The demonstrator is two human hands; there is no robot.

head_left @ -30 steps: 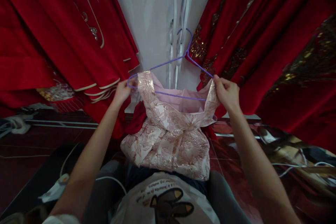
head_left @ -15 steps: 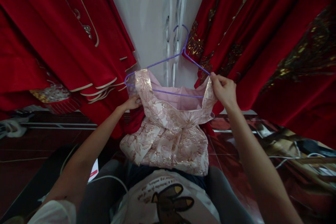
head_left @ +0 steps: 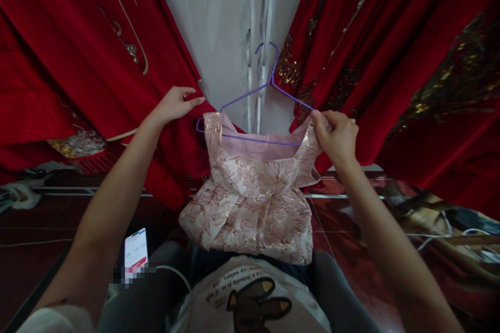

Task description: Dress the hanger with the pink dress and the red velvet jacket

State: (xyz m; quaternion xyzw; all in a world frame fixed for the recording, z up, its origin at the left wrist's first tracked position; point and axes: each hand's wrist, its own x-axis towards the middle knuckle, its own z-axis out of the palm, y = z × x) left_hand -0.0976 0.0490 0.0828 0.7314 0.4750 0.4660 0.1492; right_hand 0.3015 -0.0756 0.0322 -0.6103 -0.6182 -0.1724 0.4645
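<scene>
Now, we're holding a pink dress (head_left: 250, 213) before us, our right hand (head_left: 336, 134) gripping its strap (head_left: 307, 138), our left hand (head_left: 176, 104) hovering unclenched near the purple hanger (head_left: 271, 80); red clothes (head_left: 117, 36) are hanging beside pale doors (head_left: 211, 21), above a tiled floor (head_left: 31, 229).

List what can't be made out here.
Head view:
Pink-and-gold patterned fabric garment, outer back: hidden behind its front.
Purple triangular hanger, right end: hidden by right hand and garment.
White-screened rectangular phone, text: too small.
Red draped fabrics, tops: cut by top edge.
</scene>
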